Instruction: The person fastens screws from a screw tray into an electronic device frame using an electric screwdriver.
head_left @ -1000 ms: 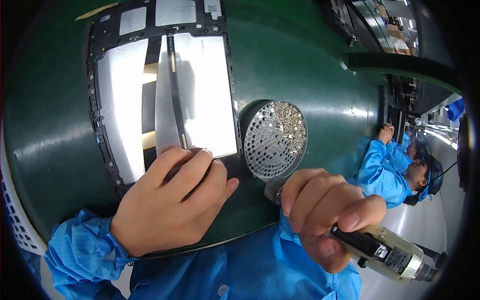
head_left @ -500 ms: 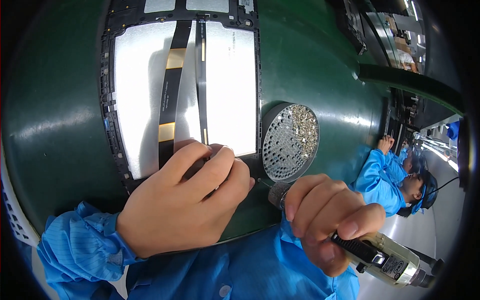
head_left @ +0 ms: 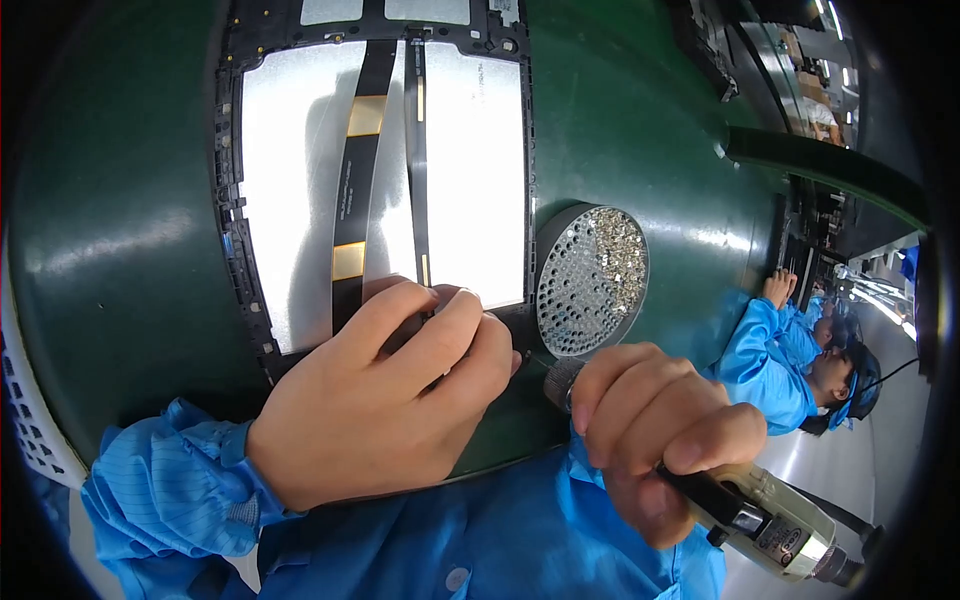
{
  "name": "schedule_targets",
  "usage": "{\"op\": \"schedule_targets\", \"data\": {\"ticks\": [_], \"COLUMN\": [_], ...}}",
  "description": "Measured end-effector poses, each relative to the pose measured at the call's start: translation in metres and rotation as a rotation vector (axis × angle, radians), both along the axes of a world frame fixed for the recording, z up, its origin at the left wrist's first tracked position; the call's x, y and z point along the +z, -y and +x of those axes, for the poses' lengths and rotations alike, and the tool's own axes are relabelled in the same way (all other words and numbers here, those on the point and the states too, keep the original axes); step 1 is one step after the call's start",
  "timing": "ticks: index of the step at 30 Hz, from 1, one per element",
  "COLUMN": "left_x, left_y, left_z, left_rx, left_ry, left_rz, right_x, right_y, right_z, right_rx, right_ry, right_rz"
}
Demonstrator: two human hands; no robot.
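Note:
A tablet housing (head_left: 480,190) with a silvery back plate lies on the green work surface. Two dark ribbon cables run down it, a wide flex cable (head_left: 352,190) with gold patches and a narrower strip (head_left: 420,180). My left hand (head_left: 390,390) rests over the housing's near edge, fingers curled and pressed together; whatever they pinch is hidden beneath them. My right hand (head_left: 660,430) is wrapped around an electric screwdriver (head_left: 775,520) with a pale see-through body. Its knurled nose (head_left: 562,383) and thin bit point left, toward the housing's near right corner beside my left fingers.
Right of the housing stands a round grey dish (head_left: 592,282) with a perforated plate and many small screws heaped at one side. A dark curved bar (head_left: 830,165) crosses at the upper right. Farther right, people in blue (head_left: 760,350) work. A white slotted bin (head_left: 35,420) sits at the left edge.
The housing and dish appear slightly farther right in view, and my left hand has shifted right with them. My right hand still grips the screwdriver, almost unmoved.

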State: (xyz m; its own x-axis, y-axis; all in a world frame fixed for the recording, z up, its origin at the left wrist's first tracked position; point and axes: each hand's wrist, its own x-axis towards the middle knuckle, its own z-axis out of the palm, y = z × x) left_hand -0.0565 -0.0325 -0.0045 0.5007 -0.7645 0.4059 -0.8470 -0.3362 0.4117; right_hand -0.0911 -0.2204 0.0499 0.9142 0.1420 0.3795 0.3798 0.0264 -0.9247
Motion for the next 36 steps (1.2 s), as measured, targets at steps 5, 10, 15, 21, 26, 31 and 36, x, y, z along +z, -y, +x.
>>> {"op": "schedule_targets", "data": {"ticks": [5, 10, 15, 21, 26, 31, 36], "left_x": [0.003, 0.008, 0.007, 0.007, 0.006, 0.007, 0.009], "left_y": [-0.007, -0.006, -0.006, -0.007, -0.005, -0.006, -0.008], "left_z": [0.003, 0.003, 0.003, 0.004, 0.004, 0.004, 0.005], "left_rx": [-0.059, -0.082, -0.088, -0.083, -0.081, -0.081, -0.093], "left_ry": [0.007, 0.005, 0.025, 0.018, 0.018, 0.016, 0.016], "left_rz": [0.092, 0.11, 0.136, 0.121, 0.122, 0.122, 0.133], "right_x": [-0.005, 0.0, -0.015, -0.021, -0.024, -0.026, -0.025], "right_y": [0.01, 0.036, 0.045, 0.045, 0.047, 0.047, 0.047], "right_z": [-0.002, -0.007, -0.001, 0.004, 0.007, 0.008, 0.007], "right_rx": [0.029, -0.21, -0.256, -0.285, -0.299, -0.285, -0.288], "right_ry": [0.011, 0.028, 0.017, 0.017, 0.014, 0.029, 0.021], "right_rz": [0.053, 0.112, 0.166, 0.178, 0.184, 0.17, 0.176]}}
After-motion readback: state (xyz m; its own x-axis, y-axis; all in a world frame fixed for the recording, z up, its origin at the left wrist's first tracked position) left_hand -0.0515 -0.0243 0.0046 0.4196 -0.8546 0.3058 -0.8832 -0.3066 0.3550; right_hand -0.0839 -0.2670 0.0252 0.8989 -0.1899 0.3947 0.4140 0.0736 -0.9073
